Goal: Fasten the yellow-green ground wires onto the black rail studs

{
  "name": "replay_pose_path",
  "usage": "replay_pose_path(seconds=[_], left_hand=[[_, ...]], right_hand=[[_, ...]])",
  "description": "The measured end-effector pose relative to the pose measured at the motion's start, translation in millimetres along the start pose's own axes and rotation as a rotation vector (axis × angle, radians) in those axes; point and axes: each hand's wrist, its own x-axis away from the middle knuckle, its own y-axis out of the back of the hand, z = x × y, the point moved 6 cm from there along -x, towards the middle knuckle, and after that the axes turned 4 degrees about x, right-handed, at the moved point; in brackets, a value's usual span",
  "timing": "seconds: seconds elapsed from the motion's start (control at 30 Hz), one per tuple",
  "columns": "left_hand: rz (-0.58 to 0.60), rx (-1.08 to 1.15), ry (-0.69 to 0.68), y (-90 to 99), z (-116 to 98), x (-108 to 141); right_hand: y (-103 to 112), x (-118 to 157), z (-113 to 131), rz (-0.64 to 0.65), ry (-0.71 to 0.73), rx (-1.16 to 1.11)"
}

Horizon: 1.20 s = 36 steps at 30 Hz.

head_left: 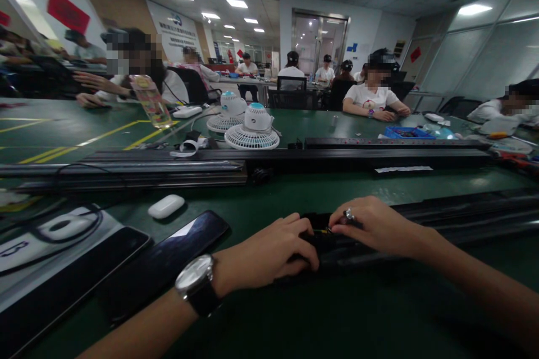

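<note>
My left hand [269, 252], with a watch [196, 277] on its wrist, curls its fingers over the near end of a long black strip [357, 252] on the green table. My right hand [374, 224], wearing a ring, pinches at something small and yellowish on that same end. The pinched thing is too small and dark to name. Left of my hands lie a black smartphone [168, 258] and a white earbud case [167, 207].
Black and metal bars [202, 174] lie across the table beyond my hands. Behind them stand two white fans [252, 129], a bottle [150, 101] and a blue tray [408, 133]. A tablet [63, 286] lies at the left. Several people sit farther off.
</note>
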Motion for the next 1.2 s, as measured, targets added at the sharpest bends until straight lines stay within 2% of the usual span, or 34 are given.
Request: replay_pose_path(seconds=[0.17,0.33,0.53,0.73,1.0,1.2], left_hand=[[-0.035,0.097,0.003,3.3,1.5,-0.2],[-0.033,-0.009,0.021,-4.0,1.3,-3.3],[-0.044,-0.066,0.014,-6.0,2.1,-3.5],[-0.035,-0.085,0.009,-7.6,2.4,-3.3],[-0.012,-0.103,-0.066,-3.9,-1.0,1.9],[-0.054,-0.104,-0.056,-6.3,1.2,2.0]], right_hand=[[9.5,1.8,0.0,-0.035,0.014,0.002],[10.0,-0.6,-2.4,-0.07,-0.074,0.013],[4.9,-1.9,-0.7,-0.084,-0.102,0.031],[3.2,-2.6,2.2,-0.066,-0.103,0.037],[2.8,-0.6,2.1,-0.023,-0.058,0.003],[5.6,-0.8,1.5,-0.051,-0.067,0.012]])
